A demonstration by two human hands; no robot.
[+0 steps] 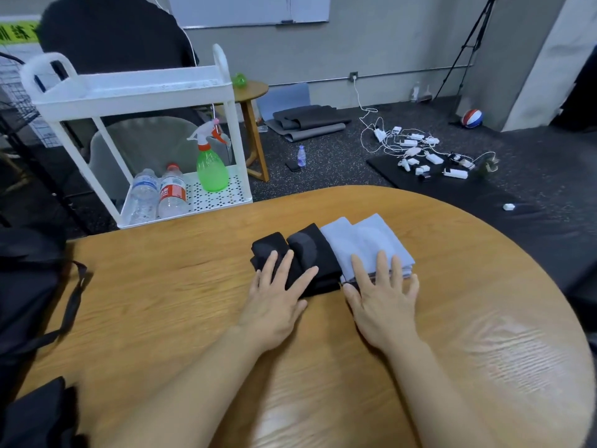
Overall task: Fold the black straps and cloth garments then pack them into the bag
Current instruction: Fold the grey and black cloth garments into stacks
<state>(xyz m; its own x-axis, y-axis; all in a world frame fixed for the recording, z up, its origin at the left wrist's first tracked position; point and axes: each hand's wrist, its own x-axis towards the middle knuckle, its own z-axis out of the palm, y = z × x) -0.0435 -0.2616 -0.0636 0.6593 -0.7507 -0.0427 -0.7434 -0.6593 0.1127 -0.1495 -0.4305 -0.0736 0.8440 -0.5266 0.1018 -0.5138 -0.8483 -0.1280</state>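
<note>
Left hand (277, 297) flat, fingers spread, on folded black straps (298, 253). Right hand (382, 297) spread flat on folded blue cloth (365, 240). Both piles touch on surface (168, 286).

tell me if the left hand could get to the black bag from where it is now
Probably yes. The left hand rests flat on the folded black garments, holding nothing, and bare table lies between it and the black bag at the left edge.

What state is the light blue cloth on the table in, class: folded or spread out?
Folded. The light blue cloth forms a compact rectangle with stacked layers showing at its near edge, beside the black garments. The right hand rests flat on it.
</note>
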